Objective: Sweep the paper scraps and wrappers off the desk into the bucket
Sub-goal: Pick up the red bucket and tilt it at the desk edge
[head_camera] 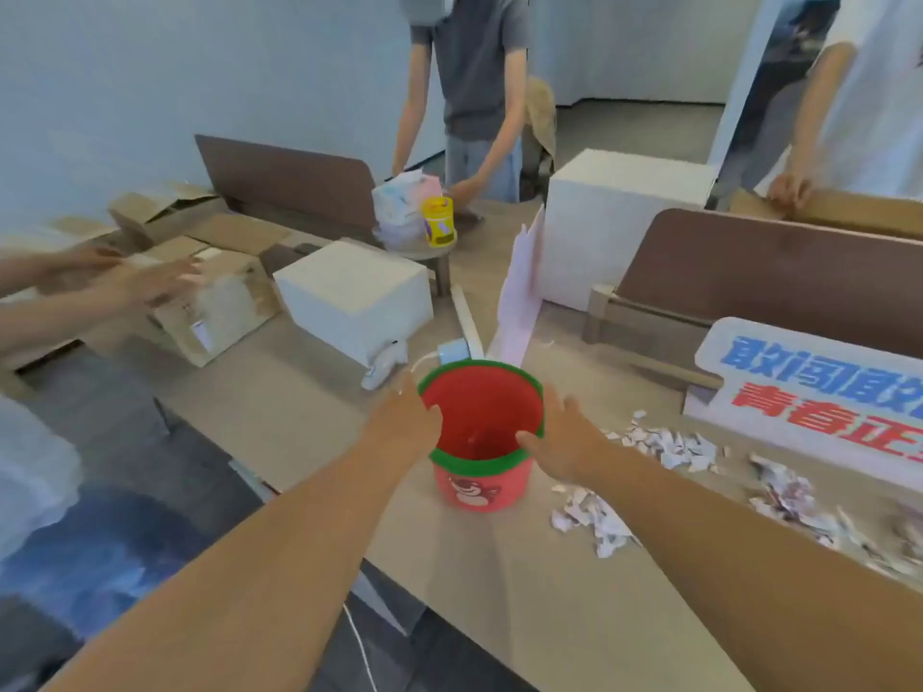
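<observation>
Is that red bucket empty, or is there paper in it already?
Empty, as far as visible: the bucket's red inside shows no scraps. The paper scraps lie on the desk.

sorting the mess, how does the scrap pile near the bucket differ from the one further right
The near pile is small, with loose flat white bits right beside the bucket. The far pile is bigger, more crumpled and lies toward the desk's right edge. Both are torn paper, still on the desk.

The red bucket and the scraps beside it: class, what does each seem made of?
The red bucket: probably plastic, smooth and slightly glossy, with a printed bear. The scraps: paper, matte white, with torn, crumpled edges.
</observation>
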A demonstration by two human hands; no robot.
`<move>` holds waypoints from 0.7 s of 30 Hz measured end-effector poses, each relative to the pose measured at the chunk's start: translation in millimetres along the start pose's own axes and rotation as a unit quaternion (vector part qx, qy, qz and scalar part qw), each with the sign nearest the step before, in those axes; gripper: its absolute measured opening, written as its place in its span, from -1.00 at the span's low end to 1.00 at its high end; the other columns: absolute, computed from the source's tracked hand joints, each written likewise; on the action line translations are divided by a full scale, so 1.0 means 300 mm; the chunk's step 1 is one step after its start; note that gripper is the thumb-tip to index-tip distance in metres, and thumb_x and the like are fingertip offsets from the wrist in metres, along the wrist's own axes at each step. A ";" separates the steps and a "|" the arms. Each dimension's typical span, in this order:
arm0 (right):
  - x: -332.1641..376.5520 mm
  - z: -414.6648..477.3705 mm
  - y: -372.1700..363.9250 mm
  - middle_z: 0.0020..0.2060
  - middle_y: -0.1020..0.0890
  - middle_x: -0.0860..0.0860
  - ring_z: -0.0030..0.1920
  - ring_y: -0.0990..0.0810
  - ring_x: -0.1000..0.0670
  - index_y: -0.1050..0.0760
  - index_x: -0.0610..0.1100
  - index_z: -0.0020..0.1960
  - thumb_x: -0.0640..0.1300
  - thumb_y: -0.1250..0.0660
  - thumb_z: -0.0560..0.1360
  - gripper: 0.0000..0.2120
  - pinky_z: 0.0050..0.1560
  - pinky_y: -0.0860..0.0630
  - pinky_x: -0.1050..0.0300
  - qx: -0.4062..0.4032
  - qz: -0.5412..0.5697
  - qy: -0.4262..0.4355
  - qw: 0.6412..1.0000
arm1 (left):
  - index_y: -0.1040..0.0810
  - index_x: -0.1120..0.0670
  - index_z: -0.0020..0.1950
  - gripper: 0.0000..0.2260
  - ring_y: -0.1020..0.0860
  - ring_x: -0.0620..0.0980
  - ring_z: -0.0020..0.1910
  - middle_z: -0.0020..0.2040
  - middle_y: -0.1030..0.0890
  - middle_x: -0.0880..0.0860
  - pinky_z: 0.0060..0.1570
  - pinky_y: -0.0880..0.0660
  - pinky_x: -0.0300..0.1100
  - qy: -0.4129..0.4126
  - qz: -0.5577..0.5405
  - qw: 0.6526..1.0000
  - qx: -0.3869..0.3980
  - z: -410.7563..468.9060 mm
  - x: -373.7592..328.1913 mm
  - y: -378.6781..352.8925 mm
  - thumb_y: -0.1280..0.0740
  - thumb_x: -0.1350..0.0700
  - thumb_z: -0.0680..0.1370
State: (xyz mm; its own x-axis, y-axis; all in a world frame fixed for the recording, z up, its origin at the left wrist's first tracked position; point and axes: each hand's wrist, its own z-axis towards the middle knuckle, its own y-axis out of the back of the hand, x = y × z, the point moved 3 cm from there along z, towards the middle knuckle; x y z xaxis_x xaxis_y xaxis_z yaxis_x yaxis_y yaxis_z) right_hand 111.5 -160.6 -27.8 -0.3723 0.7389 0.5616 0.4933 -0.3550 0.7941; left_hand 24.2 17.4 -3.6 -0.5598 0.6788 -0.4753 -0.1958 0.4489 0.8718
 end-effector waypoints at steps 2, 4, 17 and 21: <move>0.002 0.023 -0.036 0.37 -0.24 -0.21 0.31 -0.36 -0.22 0.10 -0.08 0.49 -0.01 -0.18 0.52 -0.33 0.27 -0.35 -0.10 0.005 0.029 0.014 0.999 | 0.00 0.04 0.55 -0.44 -0.42 0.19 0.29 0.39 -0.40 0.16 0.20 -0.37 -0.05 0.026 -0.034 0.999 0.002 0.037 0.003 -0.016 -0.16 0.06 0.60; -0.016 0.057 -0.066 0.40 -0.22 -0.15 0.32 -0.34 -0.18 0.05 -0.09 0.50 -0.03 -0.10 0.51 -0.39 0.29 -0.33 -0.07 -0.004 0.048 0.034 0.998 | -0.12 0.07 0.52 -0.52 -0.44 0.19 0.27 0.35 -0.44 0.18 0.18 -0.38 -0.05 0.030 -0.026 0.999 -0.020 0.094 0.001 -0.032 -0.14 0.06 0.61; -0.388 0.302 0.027 0.36 -0.41 -0.03 0.35 -0.36 -0.06 -0.25 -0.05 0.42 0.18 -0.09 0.54 -0.48 0.36 -0.28 -0.05 -0.109 0.175 -0.093 0.974 | -0.62 0.04 -0.21 -0.74 -0.49 0.06 -0.35 -0.31 -0.59 0.12 -0.36 -0.40 -0.16 -0.082 -0.056 0.994 0.046 0.491 -0.231 -0.136 -0.15 0.24 0.48; -0.564 0.405 0.034 0.41 -0.32 -0.13 0.41 -0.26 -0.10 -0.25 -0.15 0.41 0.07 -0.02 0.59 -0.53 0.42 -0.17 -0.04 -0.205 0.145 -0.178 0.952 | -0.63 0.01 -0.14 -0.76 -0.56 0.13 -0.13 -0.14 -0.64 0.12 -0.12 -0.49 -0.05 -0.165 0.014 0.985 0.046 0.592 -0.328 -0.159 -0.20 0.25 0.50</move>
State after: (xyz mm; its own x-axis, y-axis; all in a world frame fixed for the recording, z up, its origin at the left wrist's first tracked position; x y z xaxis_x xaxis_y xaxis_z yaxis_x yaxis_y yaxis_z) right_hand 275.0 -219.6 -143.1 0.0576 0.6977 0.7141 0.1604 -0.7125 0.6831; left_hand 231.5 32.4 -19.6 -0.2688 0.8368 -0.4770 -0.1020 0.4677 0.8780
